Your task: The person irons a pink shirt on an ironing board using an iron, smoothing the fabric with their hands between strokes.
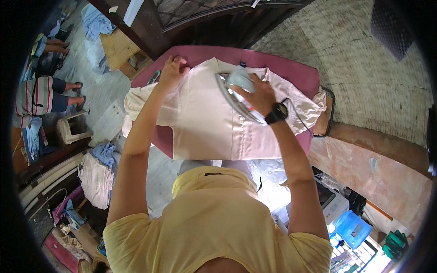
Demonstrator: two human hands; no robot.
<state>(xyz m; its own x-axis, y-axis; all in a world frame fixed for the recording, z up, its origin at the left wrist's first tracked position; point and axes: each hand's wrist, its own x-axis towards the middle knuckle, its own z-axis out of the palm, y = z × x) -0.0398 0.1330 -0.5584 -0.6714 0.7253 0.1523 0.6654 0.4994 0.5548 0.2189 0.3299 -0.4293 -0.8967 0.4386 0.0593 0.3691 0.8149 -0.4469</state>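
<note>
**Iron on the pale shirt, one hand pinning the cloth**

Head view: I look straight down over my yellow T-shirt (214,218) at a maroon padded tabletop (296,73) with a pale pink shirt (205,123) spread flat across it, collar at the far side and hem hanging over the near edge. My right hand (257,93) is wrapped shut around the handle of an electric iron (236,93), a black wristwatch (276,113) just behind it; the iron's soleplate shows as a bright metal edge tilted toward the left, resting on the shirt's upper middle. Its dark cord (298,116) trails off right over the sleeve. My left hand (173,68) is at the far left shoulder of the shirt, fingers curled down and pressing or pinching the fabric; I cannot tell whether it truly grips a fold or only holds it flat.

I judge the shirt light, soft and somewhat slick, apt to slide and bunch, so it is best held at a seam or the shoulder edge and kept taut. The iron looks heavy and rigid, hot underneath, to be taken only by its handle.

To the far left, another person's legs (68,93) rest on the floor near a small stool (73,127). Near left lies a heap of folded clothes (98,177); near right stands a blue plastic stool (353,227).
</note>
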